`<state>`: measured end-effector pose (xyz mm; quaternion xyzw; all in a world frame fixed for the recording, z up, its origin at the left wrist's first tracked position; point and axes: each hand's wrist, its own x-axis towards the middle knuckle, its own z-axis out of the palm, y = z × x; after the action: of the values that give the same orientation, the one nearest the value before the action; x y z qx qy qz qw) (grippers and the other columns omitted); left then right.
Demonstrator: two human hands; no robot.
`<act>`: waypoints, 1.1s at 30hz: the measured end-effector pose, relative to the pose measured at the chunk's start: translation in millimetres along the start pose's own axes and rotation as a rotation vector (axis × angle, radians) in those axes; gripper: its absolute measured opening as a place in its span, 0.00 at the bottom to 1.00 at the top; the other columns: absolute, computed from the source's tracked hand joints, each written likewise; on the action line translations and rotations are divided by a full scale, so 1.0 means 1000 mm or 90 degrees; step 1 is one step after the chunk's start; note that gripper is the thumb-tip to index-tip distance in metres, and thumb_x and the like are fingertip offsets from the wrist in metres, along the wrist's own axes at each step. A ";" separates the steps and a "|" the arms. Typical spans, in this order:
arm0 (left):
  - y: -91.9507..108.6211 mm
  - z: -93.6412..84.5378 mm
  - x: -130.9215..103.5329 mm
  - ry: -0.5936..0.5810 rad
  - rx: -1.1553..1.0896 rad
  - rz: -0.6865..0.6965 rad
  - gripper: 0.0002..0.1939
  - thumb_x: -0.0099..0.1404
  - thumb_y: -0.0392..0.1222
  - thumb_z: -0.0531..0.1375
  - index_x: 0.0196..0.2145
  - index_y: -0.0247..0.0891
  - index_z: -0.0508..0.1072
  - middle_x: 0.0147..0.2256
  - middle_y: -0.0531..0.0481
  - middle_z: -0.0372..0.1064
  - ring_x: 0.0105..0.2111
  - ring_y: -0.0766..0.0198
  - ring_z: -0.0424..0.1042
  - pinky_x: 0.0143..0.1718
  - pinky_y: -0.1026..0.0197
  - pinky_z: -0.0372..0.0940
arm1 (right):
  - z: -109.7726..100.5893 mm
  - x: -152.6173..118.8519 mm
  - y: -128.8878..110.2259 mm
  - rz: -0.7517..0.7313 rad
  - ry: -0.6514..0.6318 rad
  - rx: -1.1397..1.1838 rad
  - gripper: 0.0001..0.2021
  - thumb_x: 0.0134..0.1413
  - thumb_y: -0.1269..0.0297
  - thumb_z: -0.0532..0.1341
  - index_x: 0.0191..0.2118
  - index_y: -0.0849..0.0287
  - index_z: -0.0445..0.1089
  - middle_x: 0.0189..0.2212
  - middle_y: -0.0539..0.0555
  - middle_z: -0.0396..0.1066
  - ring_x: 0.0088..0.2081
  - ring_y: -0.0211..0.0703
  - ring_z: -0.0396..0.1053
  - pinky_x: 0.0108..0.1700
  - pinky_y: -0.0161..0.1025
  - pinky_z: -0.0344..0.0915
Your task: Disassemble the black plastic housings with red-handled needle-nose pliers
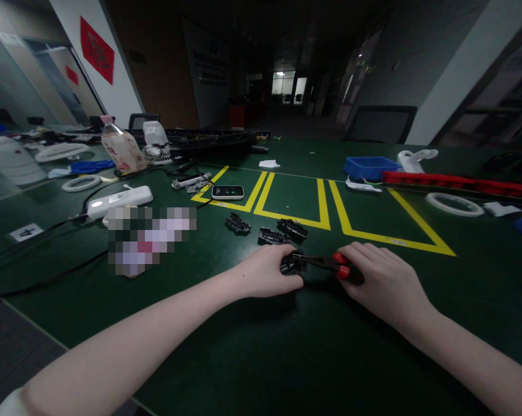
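Observation:
Near the middle of the green table, my left hand (267, 271) is closed around a small black plastic part (290, 264). My right hand (384, 280) grips a pair of pliers (325, 263) with red and black handles. The jaws of the pliers reach left onto the held part; whether they bite on it I cannot tell. Just beyond my left hand lie similar black parts: one at the left (238, 224), one in the middle (272, 236) and one at the right (292, 229).
Yellow tape outlines (325, 216) mark the green table (226, 341). A small black-and-white device (227, 192) lies by the left outline. Farther back are a blue bin (371, 168), a red strip (455, 185) and a white ring (454, 204). A bottle (122, 147), a power strip (121, 201) and cables are at the left.

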<state>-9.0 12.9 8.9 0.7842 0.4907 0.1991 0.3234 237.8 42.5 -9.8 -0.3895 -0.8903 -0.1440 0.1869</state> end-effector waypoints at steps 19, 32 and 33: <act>0.001 0.006 -0.003 0.074 0.149 -0.046 0.16 0.64 0.55 0.58 0.31 0.39 0.72 0.29 0.49 0.74 0.29 0.58 0.73 0.29 0.58 0.65 | -0.001 0.002 -0.003 0.064 -0.060 0.078 0.10 0.49 0.62 0.58 0.38 0.56 0.71 0.33 0.57 0.74 0.32 0.49 0.71 0.32 0.46 0.68; 0.000 0.003 -0.005 0.088 0.101 -0.041 0.19 0.64 0.57 0.59 0.44 0.39 0.72 0.37 0.49 0.77 0.35 0.57 0.75 0.33 0.57 0.68 | 0.004 0.001 0.000 0.083 -0.053 0.106 0.10 0.50 0.60 0.58 0.38 0.55 0.71 0.33 0.56 0.75 0.32 0.49 0.71 0.32 0.47 0.69; 0.000 0.003 -0.005 0.085 0.095 -0.038 0.19 0.65 0.56 0.59 0.44 0.39 0.73 0.38 0.49 0.77 0.35 0.56 0.75 0.33 0.57 0.68 | 0.004 0.001 0.000 0.082 -0.052 0.104 0.10 0.50 0.60 0.58 0.38 0.55 0.71 0.33 0.56 0.75 0.32 0.49 0.71 0.32 0.47 0.69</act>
<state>-10.0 7.4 7.0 0.7762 0.5478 0.2042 0.2360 236.2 44.8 -13.1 -0.4350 -0.8791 -0.0422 0.1903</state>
